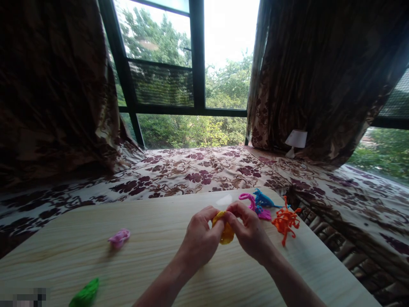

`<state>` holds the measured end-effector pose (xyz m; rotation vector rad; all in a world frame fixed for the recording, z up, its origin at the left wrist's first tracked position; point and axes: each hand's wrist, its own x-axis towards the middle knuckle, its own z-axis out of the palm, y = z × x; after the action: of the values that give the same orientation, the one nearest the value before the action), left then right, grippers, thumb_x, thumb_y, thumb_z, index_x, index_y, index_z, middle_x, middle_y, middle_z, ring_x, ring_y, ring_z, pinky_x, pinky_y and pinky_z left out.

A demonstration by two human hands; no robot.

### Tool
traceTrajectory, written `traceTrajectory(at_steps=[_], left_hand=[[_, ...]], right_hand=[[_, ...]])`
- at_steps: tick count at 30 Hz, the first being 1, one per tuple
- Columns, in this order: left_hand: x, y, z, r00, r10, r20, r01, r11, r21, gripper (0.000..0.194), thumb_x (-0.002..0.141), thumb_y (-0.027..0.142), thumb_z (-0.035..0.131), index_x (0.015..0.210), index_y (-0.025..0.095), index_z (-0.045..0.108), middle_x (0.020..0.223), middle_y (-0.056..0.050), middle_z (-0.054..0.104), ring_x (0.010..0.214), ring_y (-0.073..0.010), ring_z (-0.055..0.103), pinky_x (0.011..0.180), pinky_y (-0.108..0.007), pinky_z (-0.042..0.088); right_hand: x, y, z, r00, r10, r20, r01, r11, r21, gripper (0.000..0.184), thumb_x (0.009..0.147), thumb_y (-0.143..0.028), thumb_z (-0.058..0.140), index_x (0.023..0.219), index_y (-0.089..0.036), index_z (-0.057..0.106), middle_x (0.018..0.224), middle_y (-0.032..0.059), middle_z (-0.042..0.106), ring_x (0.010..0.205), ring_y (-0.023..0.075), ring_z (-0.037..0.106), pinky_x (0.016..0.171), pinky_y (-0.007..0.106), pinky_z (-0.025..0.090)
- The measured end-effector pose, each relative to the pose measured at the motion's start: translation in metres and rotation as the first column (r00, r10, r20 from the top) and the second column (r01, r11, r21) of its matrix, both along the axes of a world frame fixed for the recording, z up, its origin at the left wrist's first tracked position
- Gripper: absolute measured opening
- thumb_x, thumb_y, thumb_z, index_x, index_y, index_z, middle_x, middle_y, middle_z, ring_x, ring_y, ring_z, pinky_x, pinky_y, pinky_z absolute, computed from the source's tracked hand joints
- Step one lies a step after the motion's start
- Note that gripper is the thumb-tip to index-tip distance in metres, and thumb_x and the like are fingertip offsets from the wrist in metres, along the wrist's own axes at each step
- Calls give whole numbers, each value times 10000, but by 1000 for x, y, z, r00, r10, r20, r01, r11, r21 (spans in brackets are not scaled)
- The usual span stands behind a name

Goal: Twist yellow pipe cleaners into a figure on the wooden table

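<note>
A lump of yellow modelling clay [227, 234] is held between my two hands above the wooden table [153, 256]. My left hand [201, 234] grips its left side, with the thumb pressed against the front. From the right, my right hand [247, 228] pinches the upper edge between thumb and fingers. Some of the clay is hidden behind the fingers. Just beyond my right hand lie a pink clay piece [247, 198] with a curled end and a blue clay figure [263, 199]. An orange clay shape [286, 221] with many thin arms is to their right.
A light pink clay lump [119, 238] sits on the left of the table, and a green clay piece [85, 293] lies nearer the front left. Past the table is a flower-patterned cloth [198, 170]. A small white lamp [296, 139] stands by the curtain [281, 85].
</note>
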<state>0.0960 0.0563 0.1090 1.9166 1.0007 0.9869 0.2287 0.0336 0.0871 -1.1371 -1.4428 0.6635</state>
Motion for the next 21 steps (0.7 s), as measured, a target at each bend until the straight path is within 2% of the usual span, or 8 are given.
traceTrajectory(at_steps=[5,8,12,16,21], left_hand=[[3,-3,-9,996,66,-67,-59,993,100,267,779,204,446,517,180,489,610,21,474,589,-109,476,530,-218,362],[5,-2,-12,995,89,-44,-84,991,99,272,789,226,438,525,181,482,615,21,481,590,-110,481,530,-220,369],[5,2,-14,993,111,35,-111,994,8,224,810,307,425,722,184,590,665,8,562,652,-139,535,589,-237,418],[4,6,-14,992,64,107,-57,996,-70,231,790,336,473,921,200,607,730,5,609,718,-155,575,654,-252,451],[1,7,-10,997,71,42,-72,996,42,203,798,315,456,785,190,615,742,-6,593,732,-152,552,671,-252,428]], right_hand=[[-9,-2,-5,997,-57,-45,56,998,-22,157,840,-281,476,717,-187,494,660,-28,484,626,114,463,537,202,398],[-7,2,-5,990,-19,-140,10,998,-70,178,841,-315,470,737,-180,520,655,-24,500,606,112,471,526,207,405],[3,9,-3,979,57,-196,-73,994,-76,216,840,-352,464,844,-172,584,719,8,581,672,140,543,582,235,445],[8,11,-5,986,25,-164,-36,998,-59,166,809,-311,521,854,-170,595,753,22,620,728,168,590,642,268,473],[5,9,-7,994,4,-112,-10,999,-46,133,810,-274,521,833,-168,597,772,28,634,719,157,590,652,266,469]])
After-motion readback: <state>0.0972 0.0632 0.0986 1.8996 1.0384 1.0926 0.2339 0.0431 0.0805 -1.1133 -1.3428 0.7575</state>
